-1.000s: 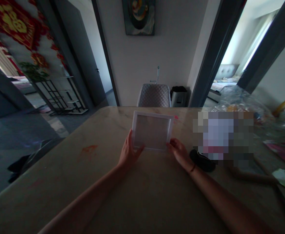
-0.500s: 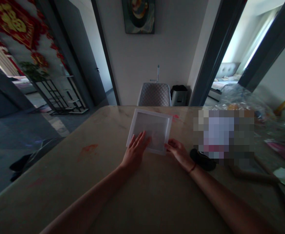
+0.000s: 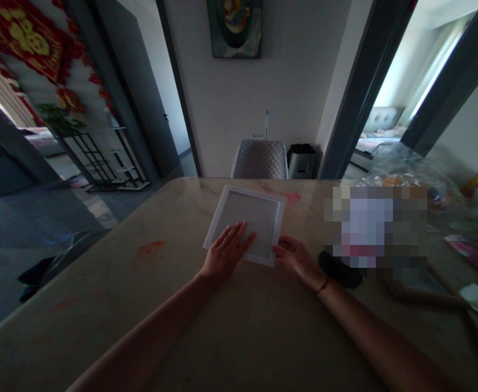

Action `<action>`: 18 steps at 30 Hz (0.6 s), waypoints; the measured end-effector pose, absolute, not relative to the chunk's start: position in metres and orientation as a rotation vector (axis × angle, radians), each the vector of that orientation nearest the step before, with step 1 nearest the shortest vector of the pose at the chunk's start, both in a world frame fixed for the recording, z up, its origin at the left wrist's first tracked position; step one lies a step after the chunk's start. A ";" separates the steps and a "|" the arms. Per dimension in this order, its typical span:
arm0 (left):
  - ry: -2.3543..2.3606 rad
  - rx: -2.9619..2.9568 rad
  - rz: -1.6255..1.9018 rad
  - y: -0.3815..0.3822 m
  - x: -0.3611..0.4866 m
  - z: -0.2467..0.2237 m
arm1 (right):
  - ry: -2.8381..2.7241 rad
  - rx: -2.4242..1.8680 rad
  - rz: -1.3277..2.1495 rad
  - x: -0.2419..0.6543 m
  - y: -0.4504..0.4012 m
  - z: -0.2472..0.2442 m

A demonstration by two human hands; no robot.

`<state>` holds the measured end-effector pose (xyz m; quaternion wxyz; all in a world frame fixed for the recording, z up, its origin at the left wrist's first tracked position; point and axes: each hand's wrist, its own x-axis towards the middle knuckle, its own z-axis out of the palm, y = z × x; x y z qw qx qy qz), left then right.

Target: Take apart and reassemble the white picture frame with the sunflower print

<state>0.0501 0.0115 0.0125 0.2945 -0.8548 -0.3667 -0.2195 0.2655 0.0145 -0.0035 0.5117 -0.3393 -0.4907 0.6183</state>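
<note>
We have the white square frame [image 3: 245,224] lying flat on the desk [image 3: 112,305], near the far edge, and it now looks squarer and turned a little, with its near-left corner swung out to the left compared with the earlier view. Our left hand [image 3: 227,251] now lies open and flat on the frame's near-left part, fingers spread over the pale panel, further onto it than before. Our right hand [image 3: 295,258] sits at the near-right edge, fingers loosely curled against the rim; we cannot tell whether it grips. Just right of that hand lies a black pouch [image 3: 339,270], beside a pixelated blurred patch [image 3: 375,228]. A red smear [image 3: 151,247] marks the desk left of the frame, and a pink mark [image 3: 292,198] lies just beyond its far-right corner.
</note>
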 end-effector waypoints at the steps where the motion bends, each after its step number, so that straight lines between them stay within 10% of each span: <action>1: -0.967 -2.277 -0.590 0.012 0.050 0.013 | -1.185 -0.809 1.485 0.266 0.014 -0.004; 18: -1.054 -2.686 -1.699 -0.005 0.056 0.013 | -1.034 -0.788 1.488 0.266 0.013 -0.001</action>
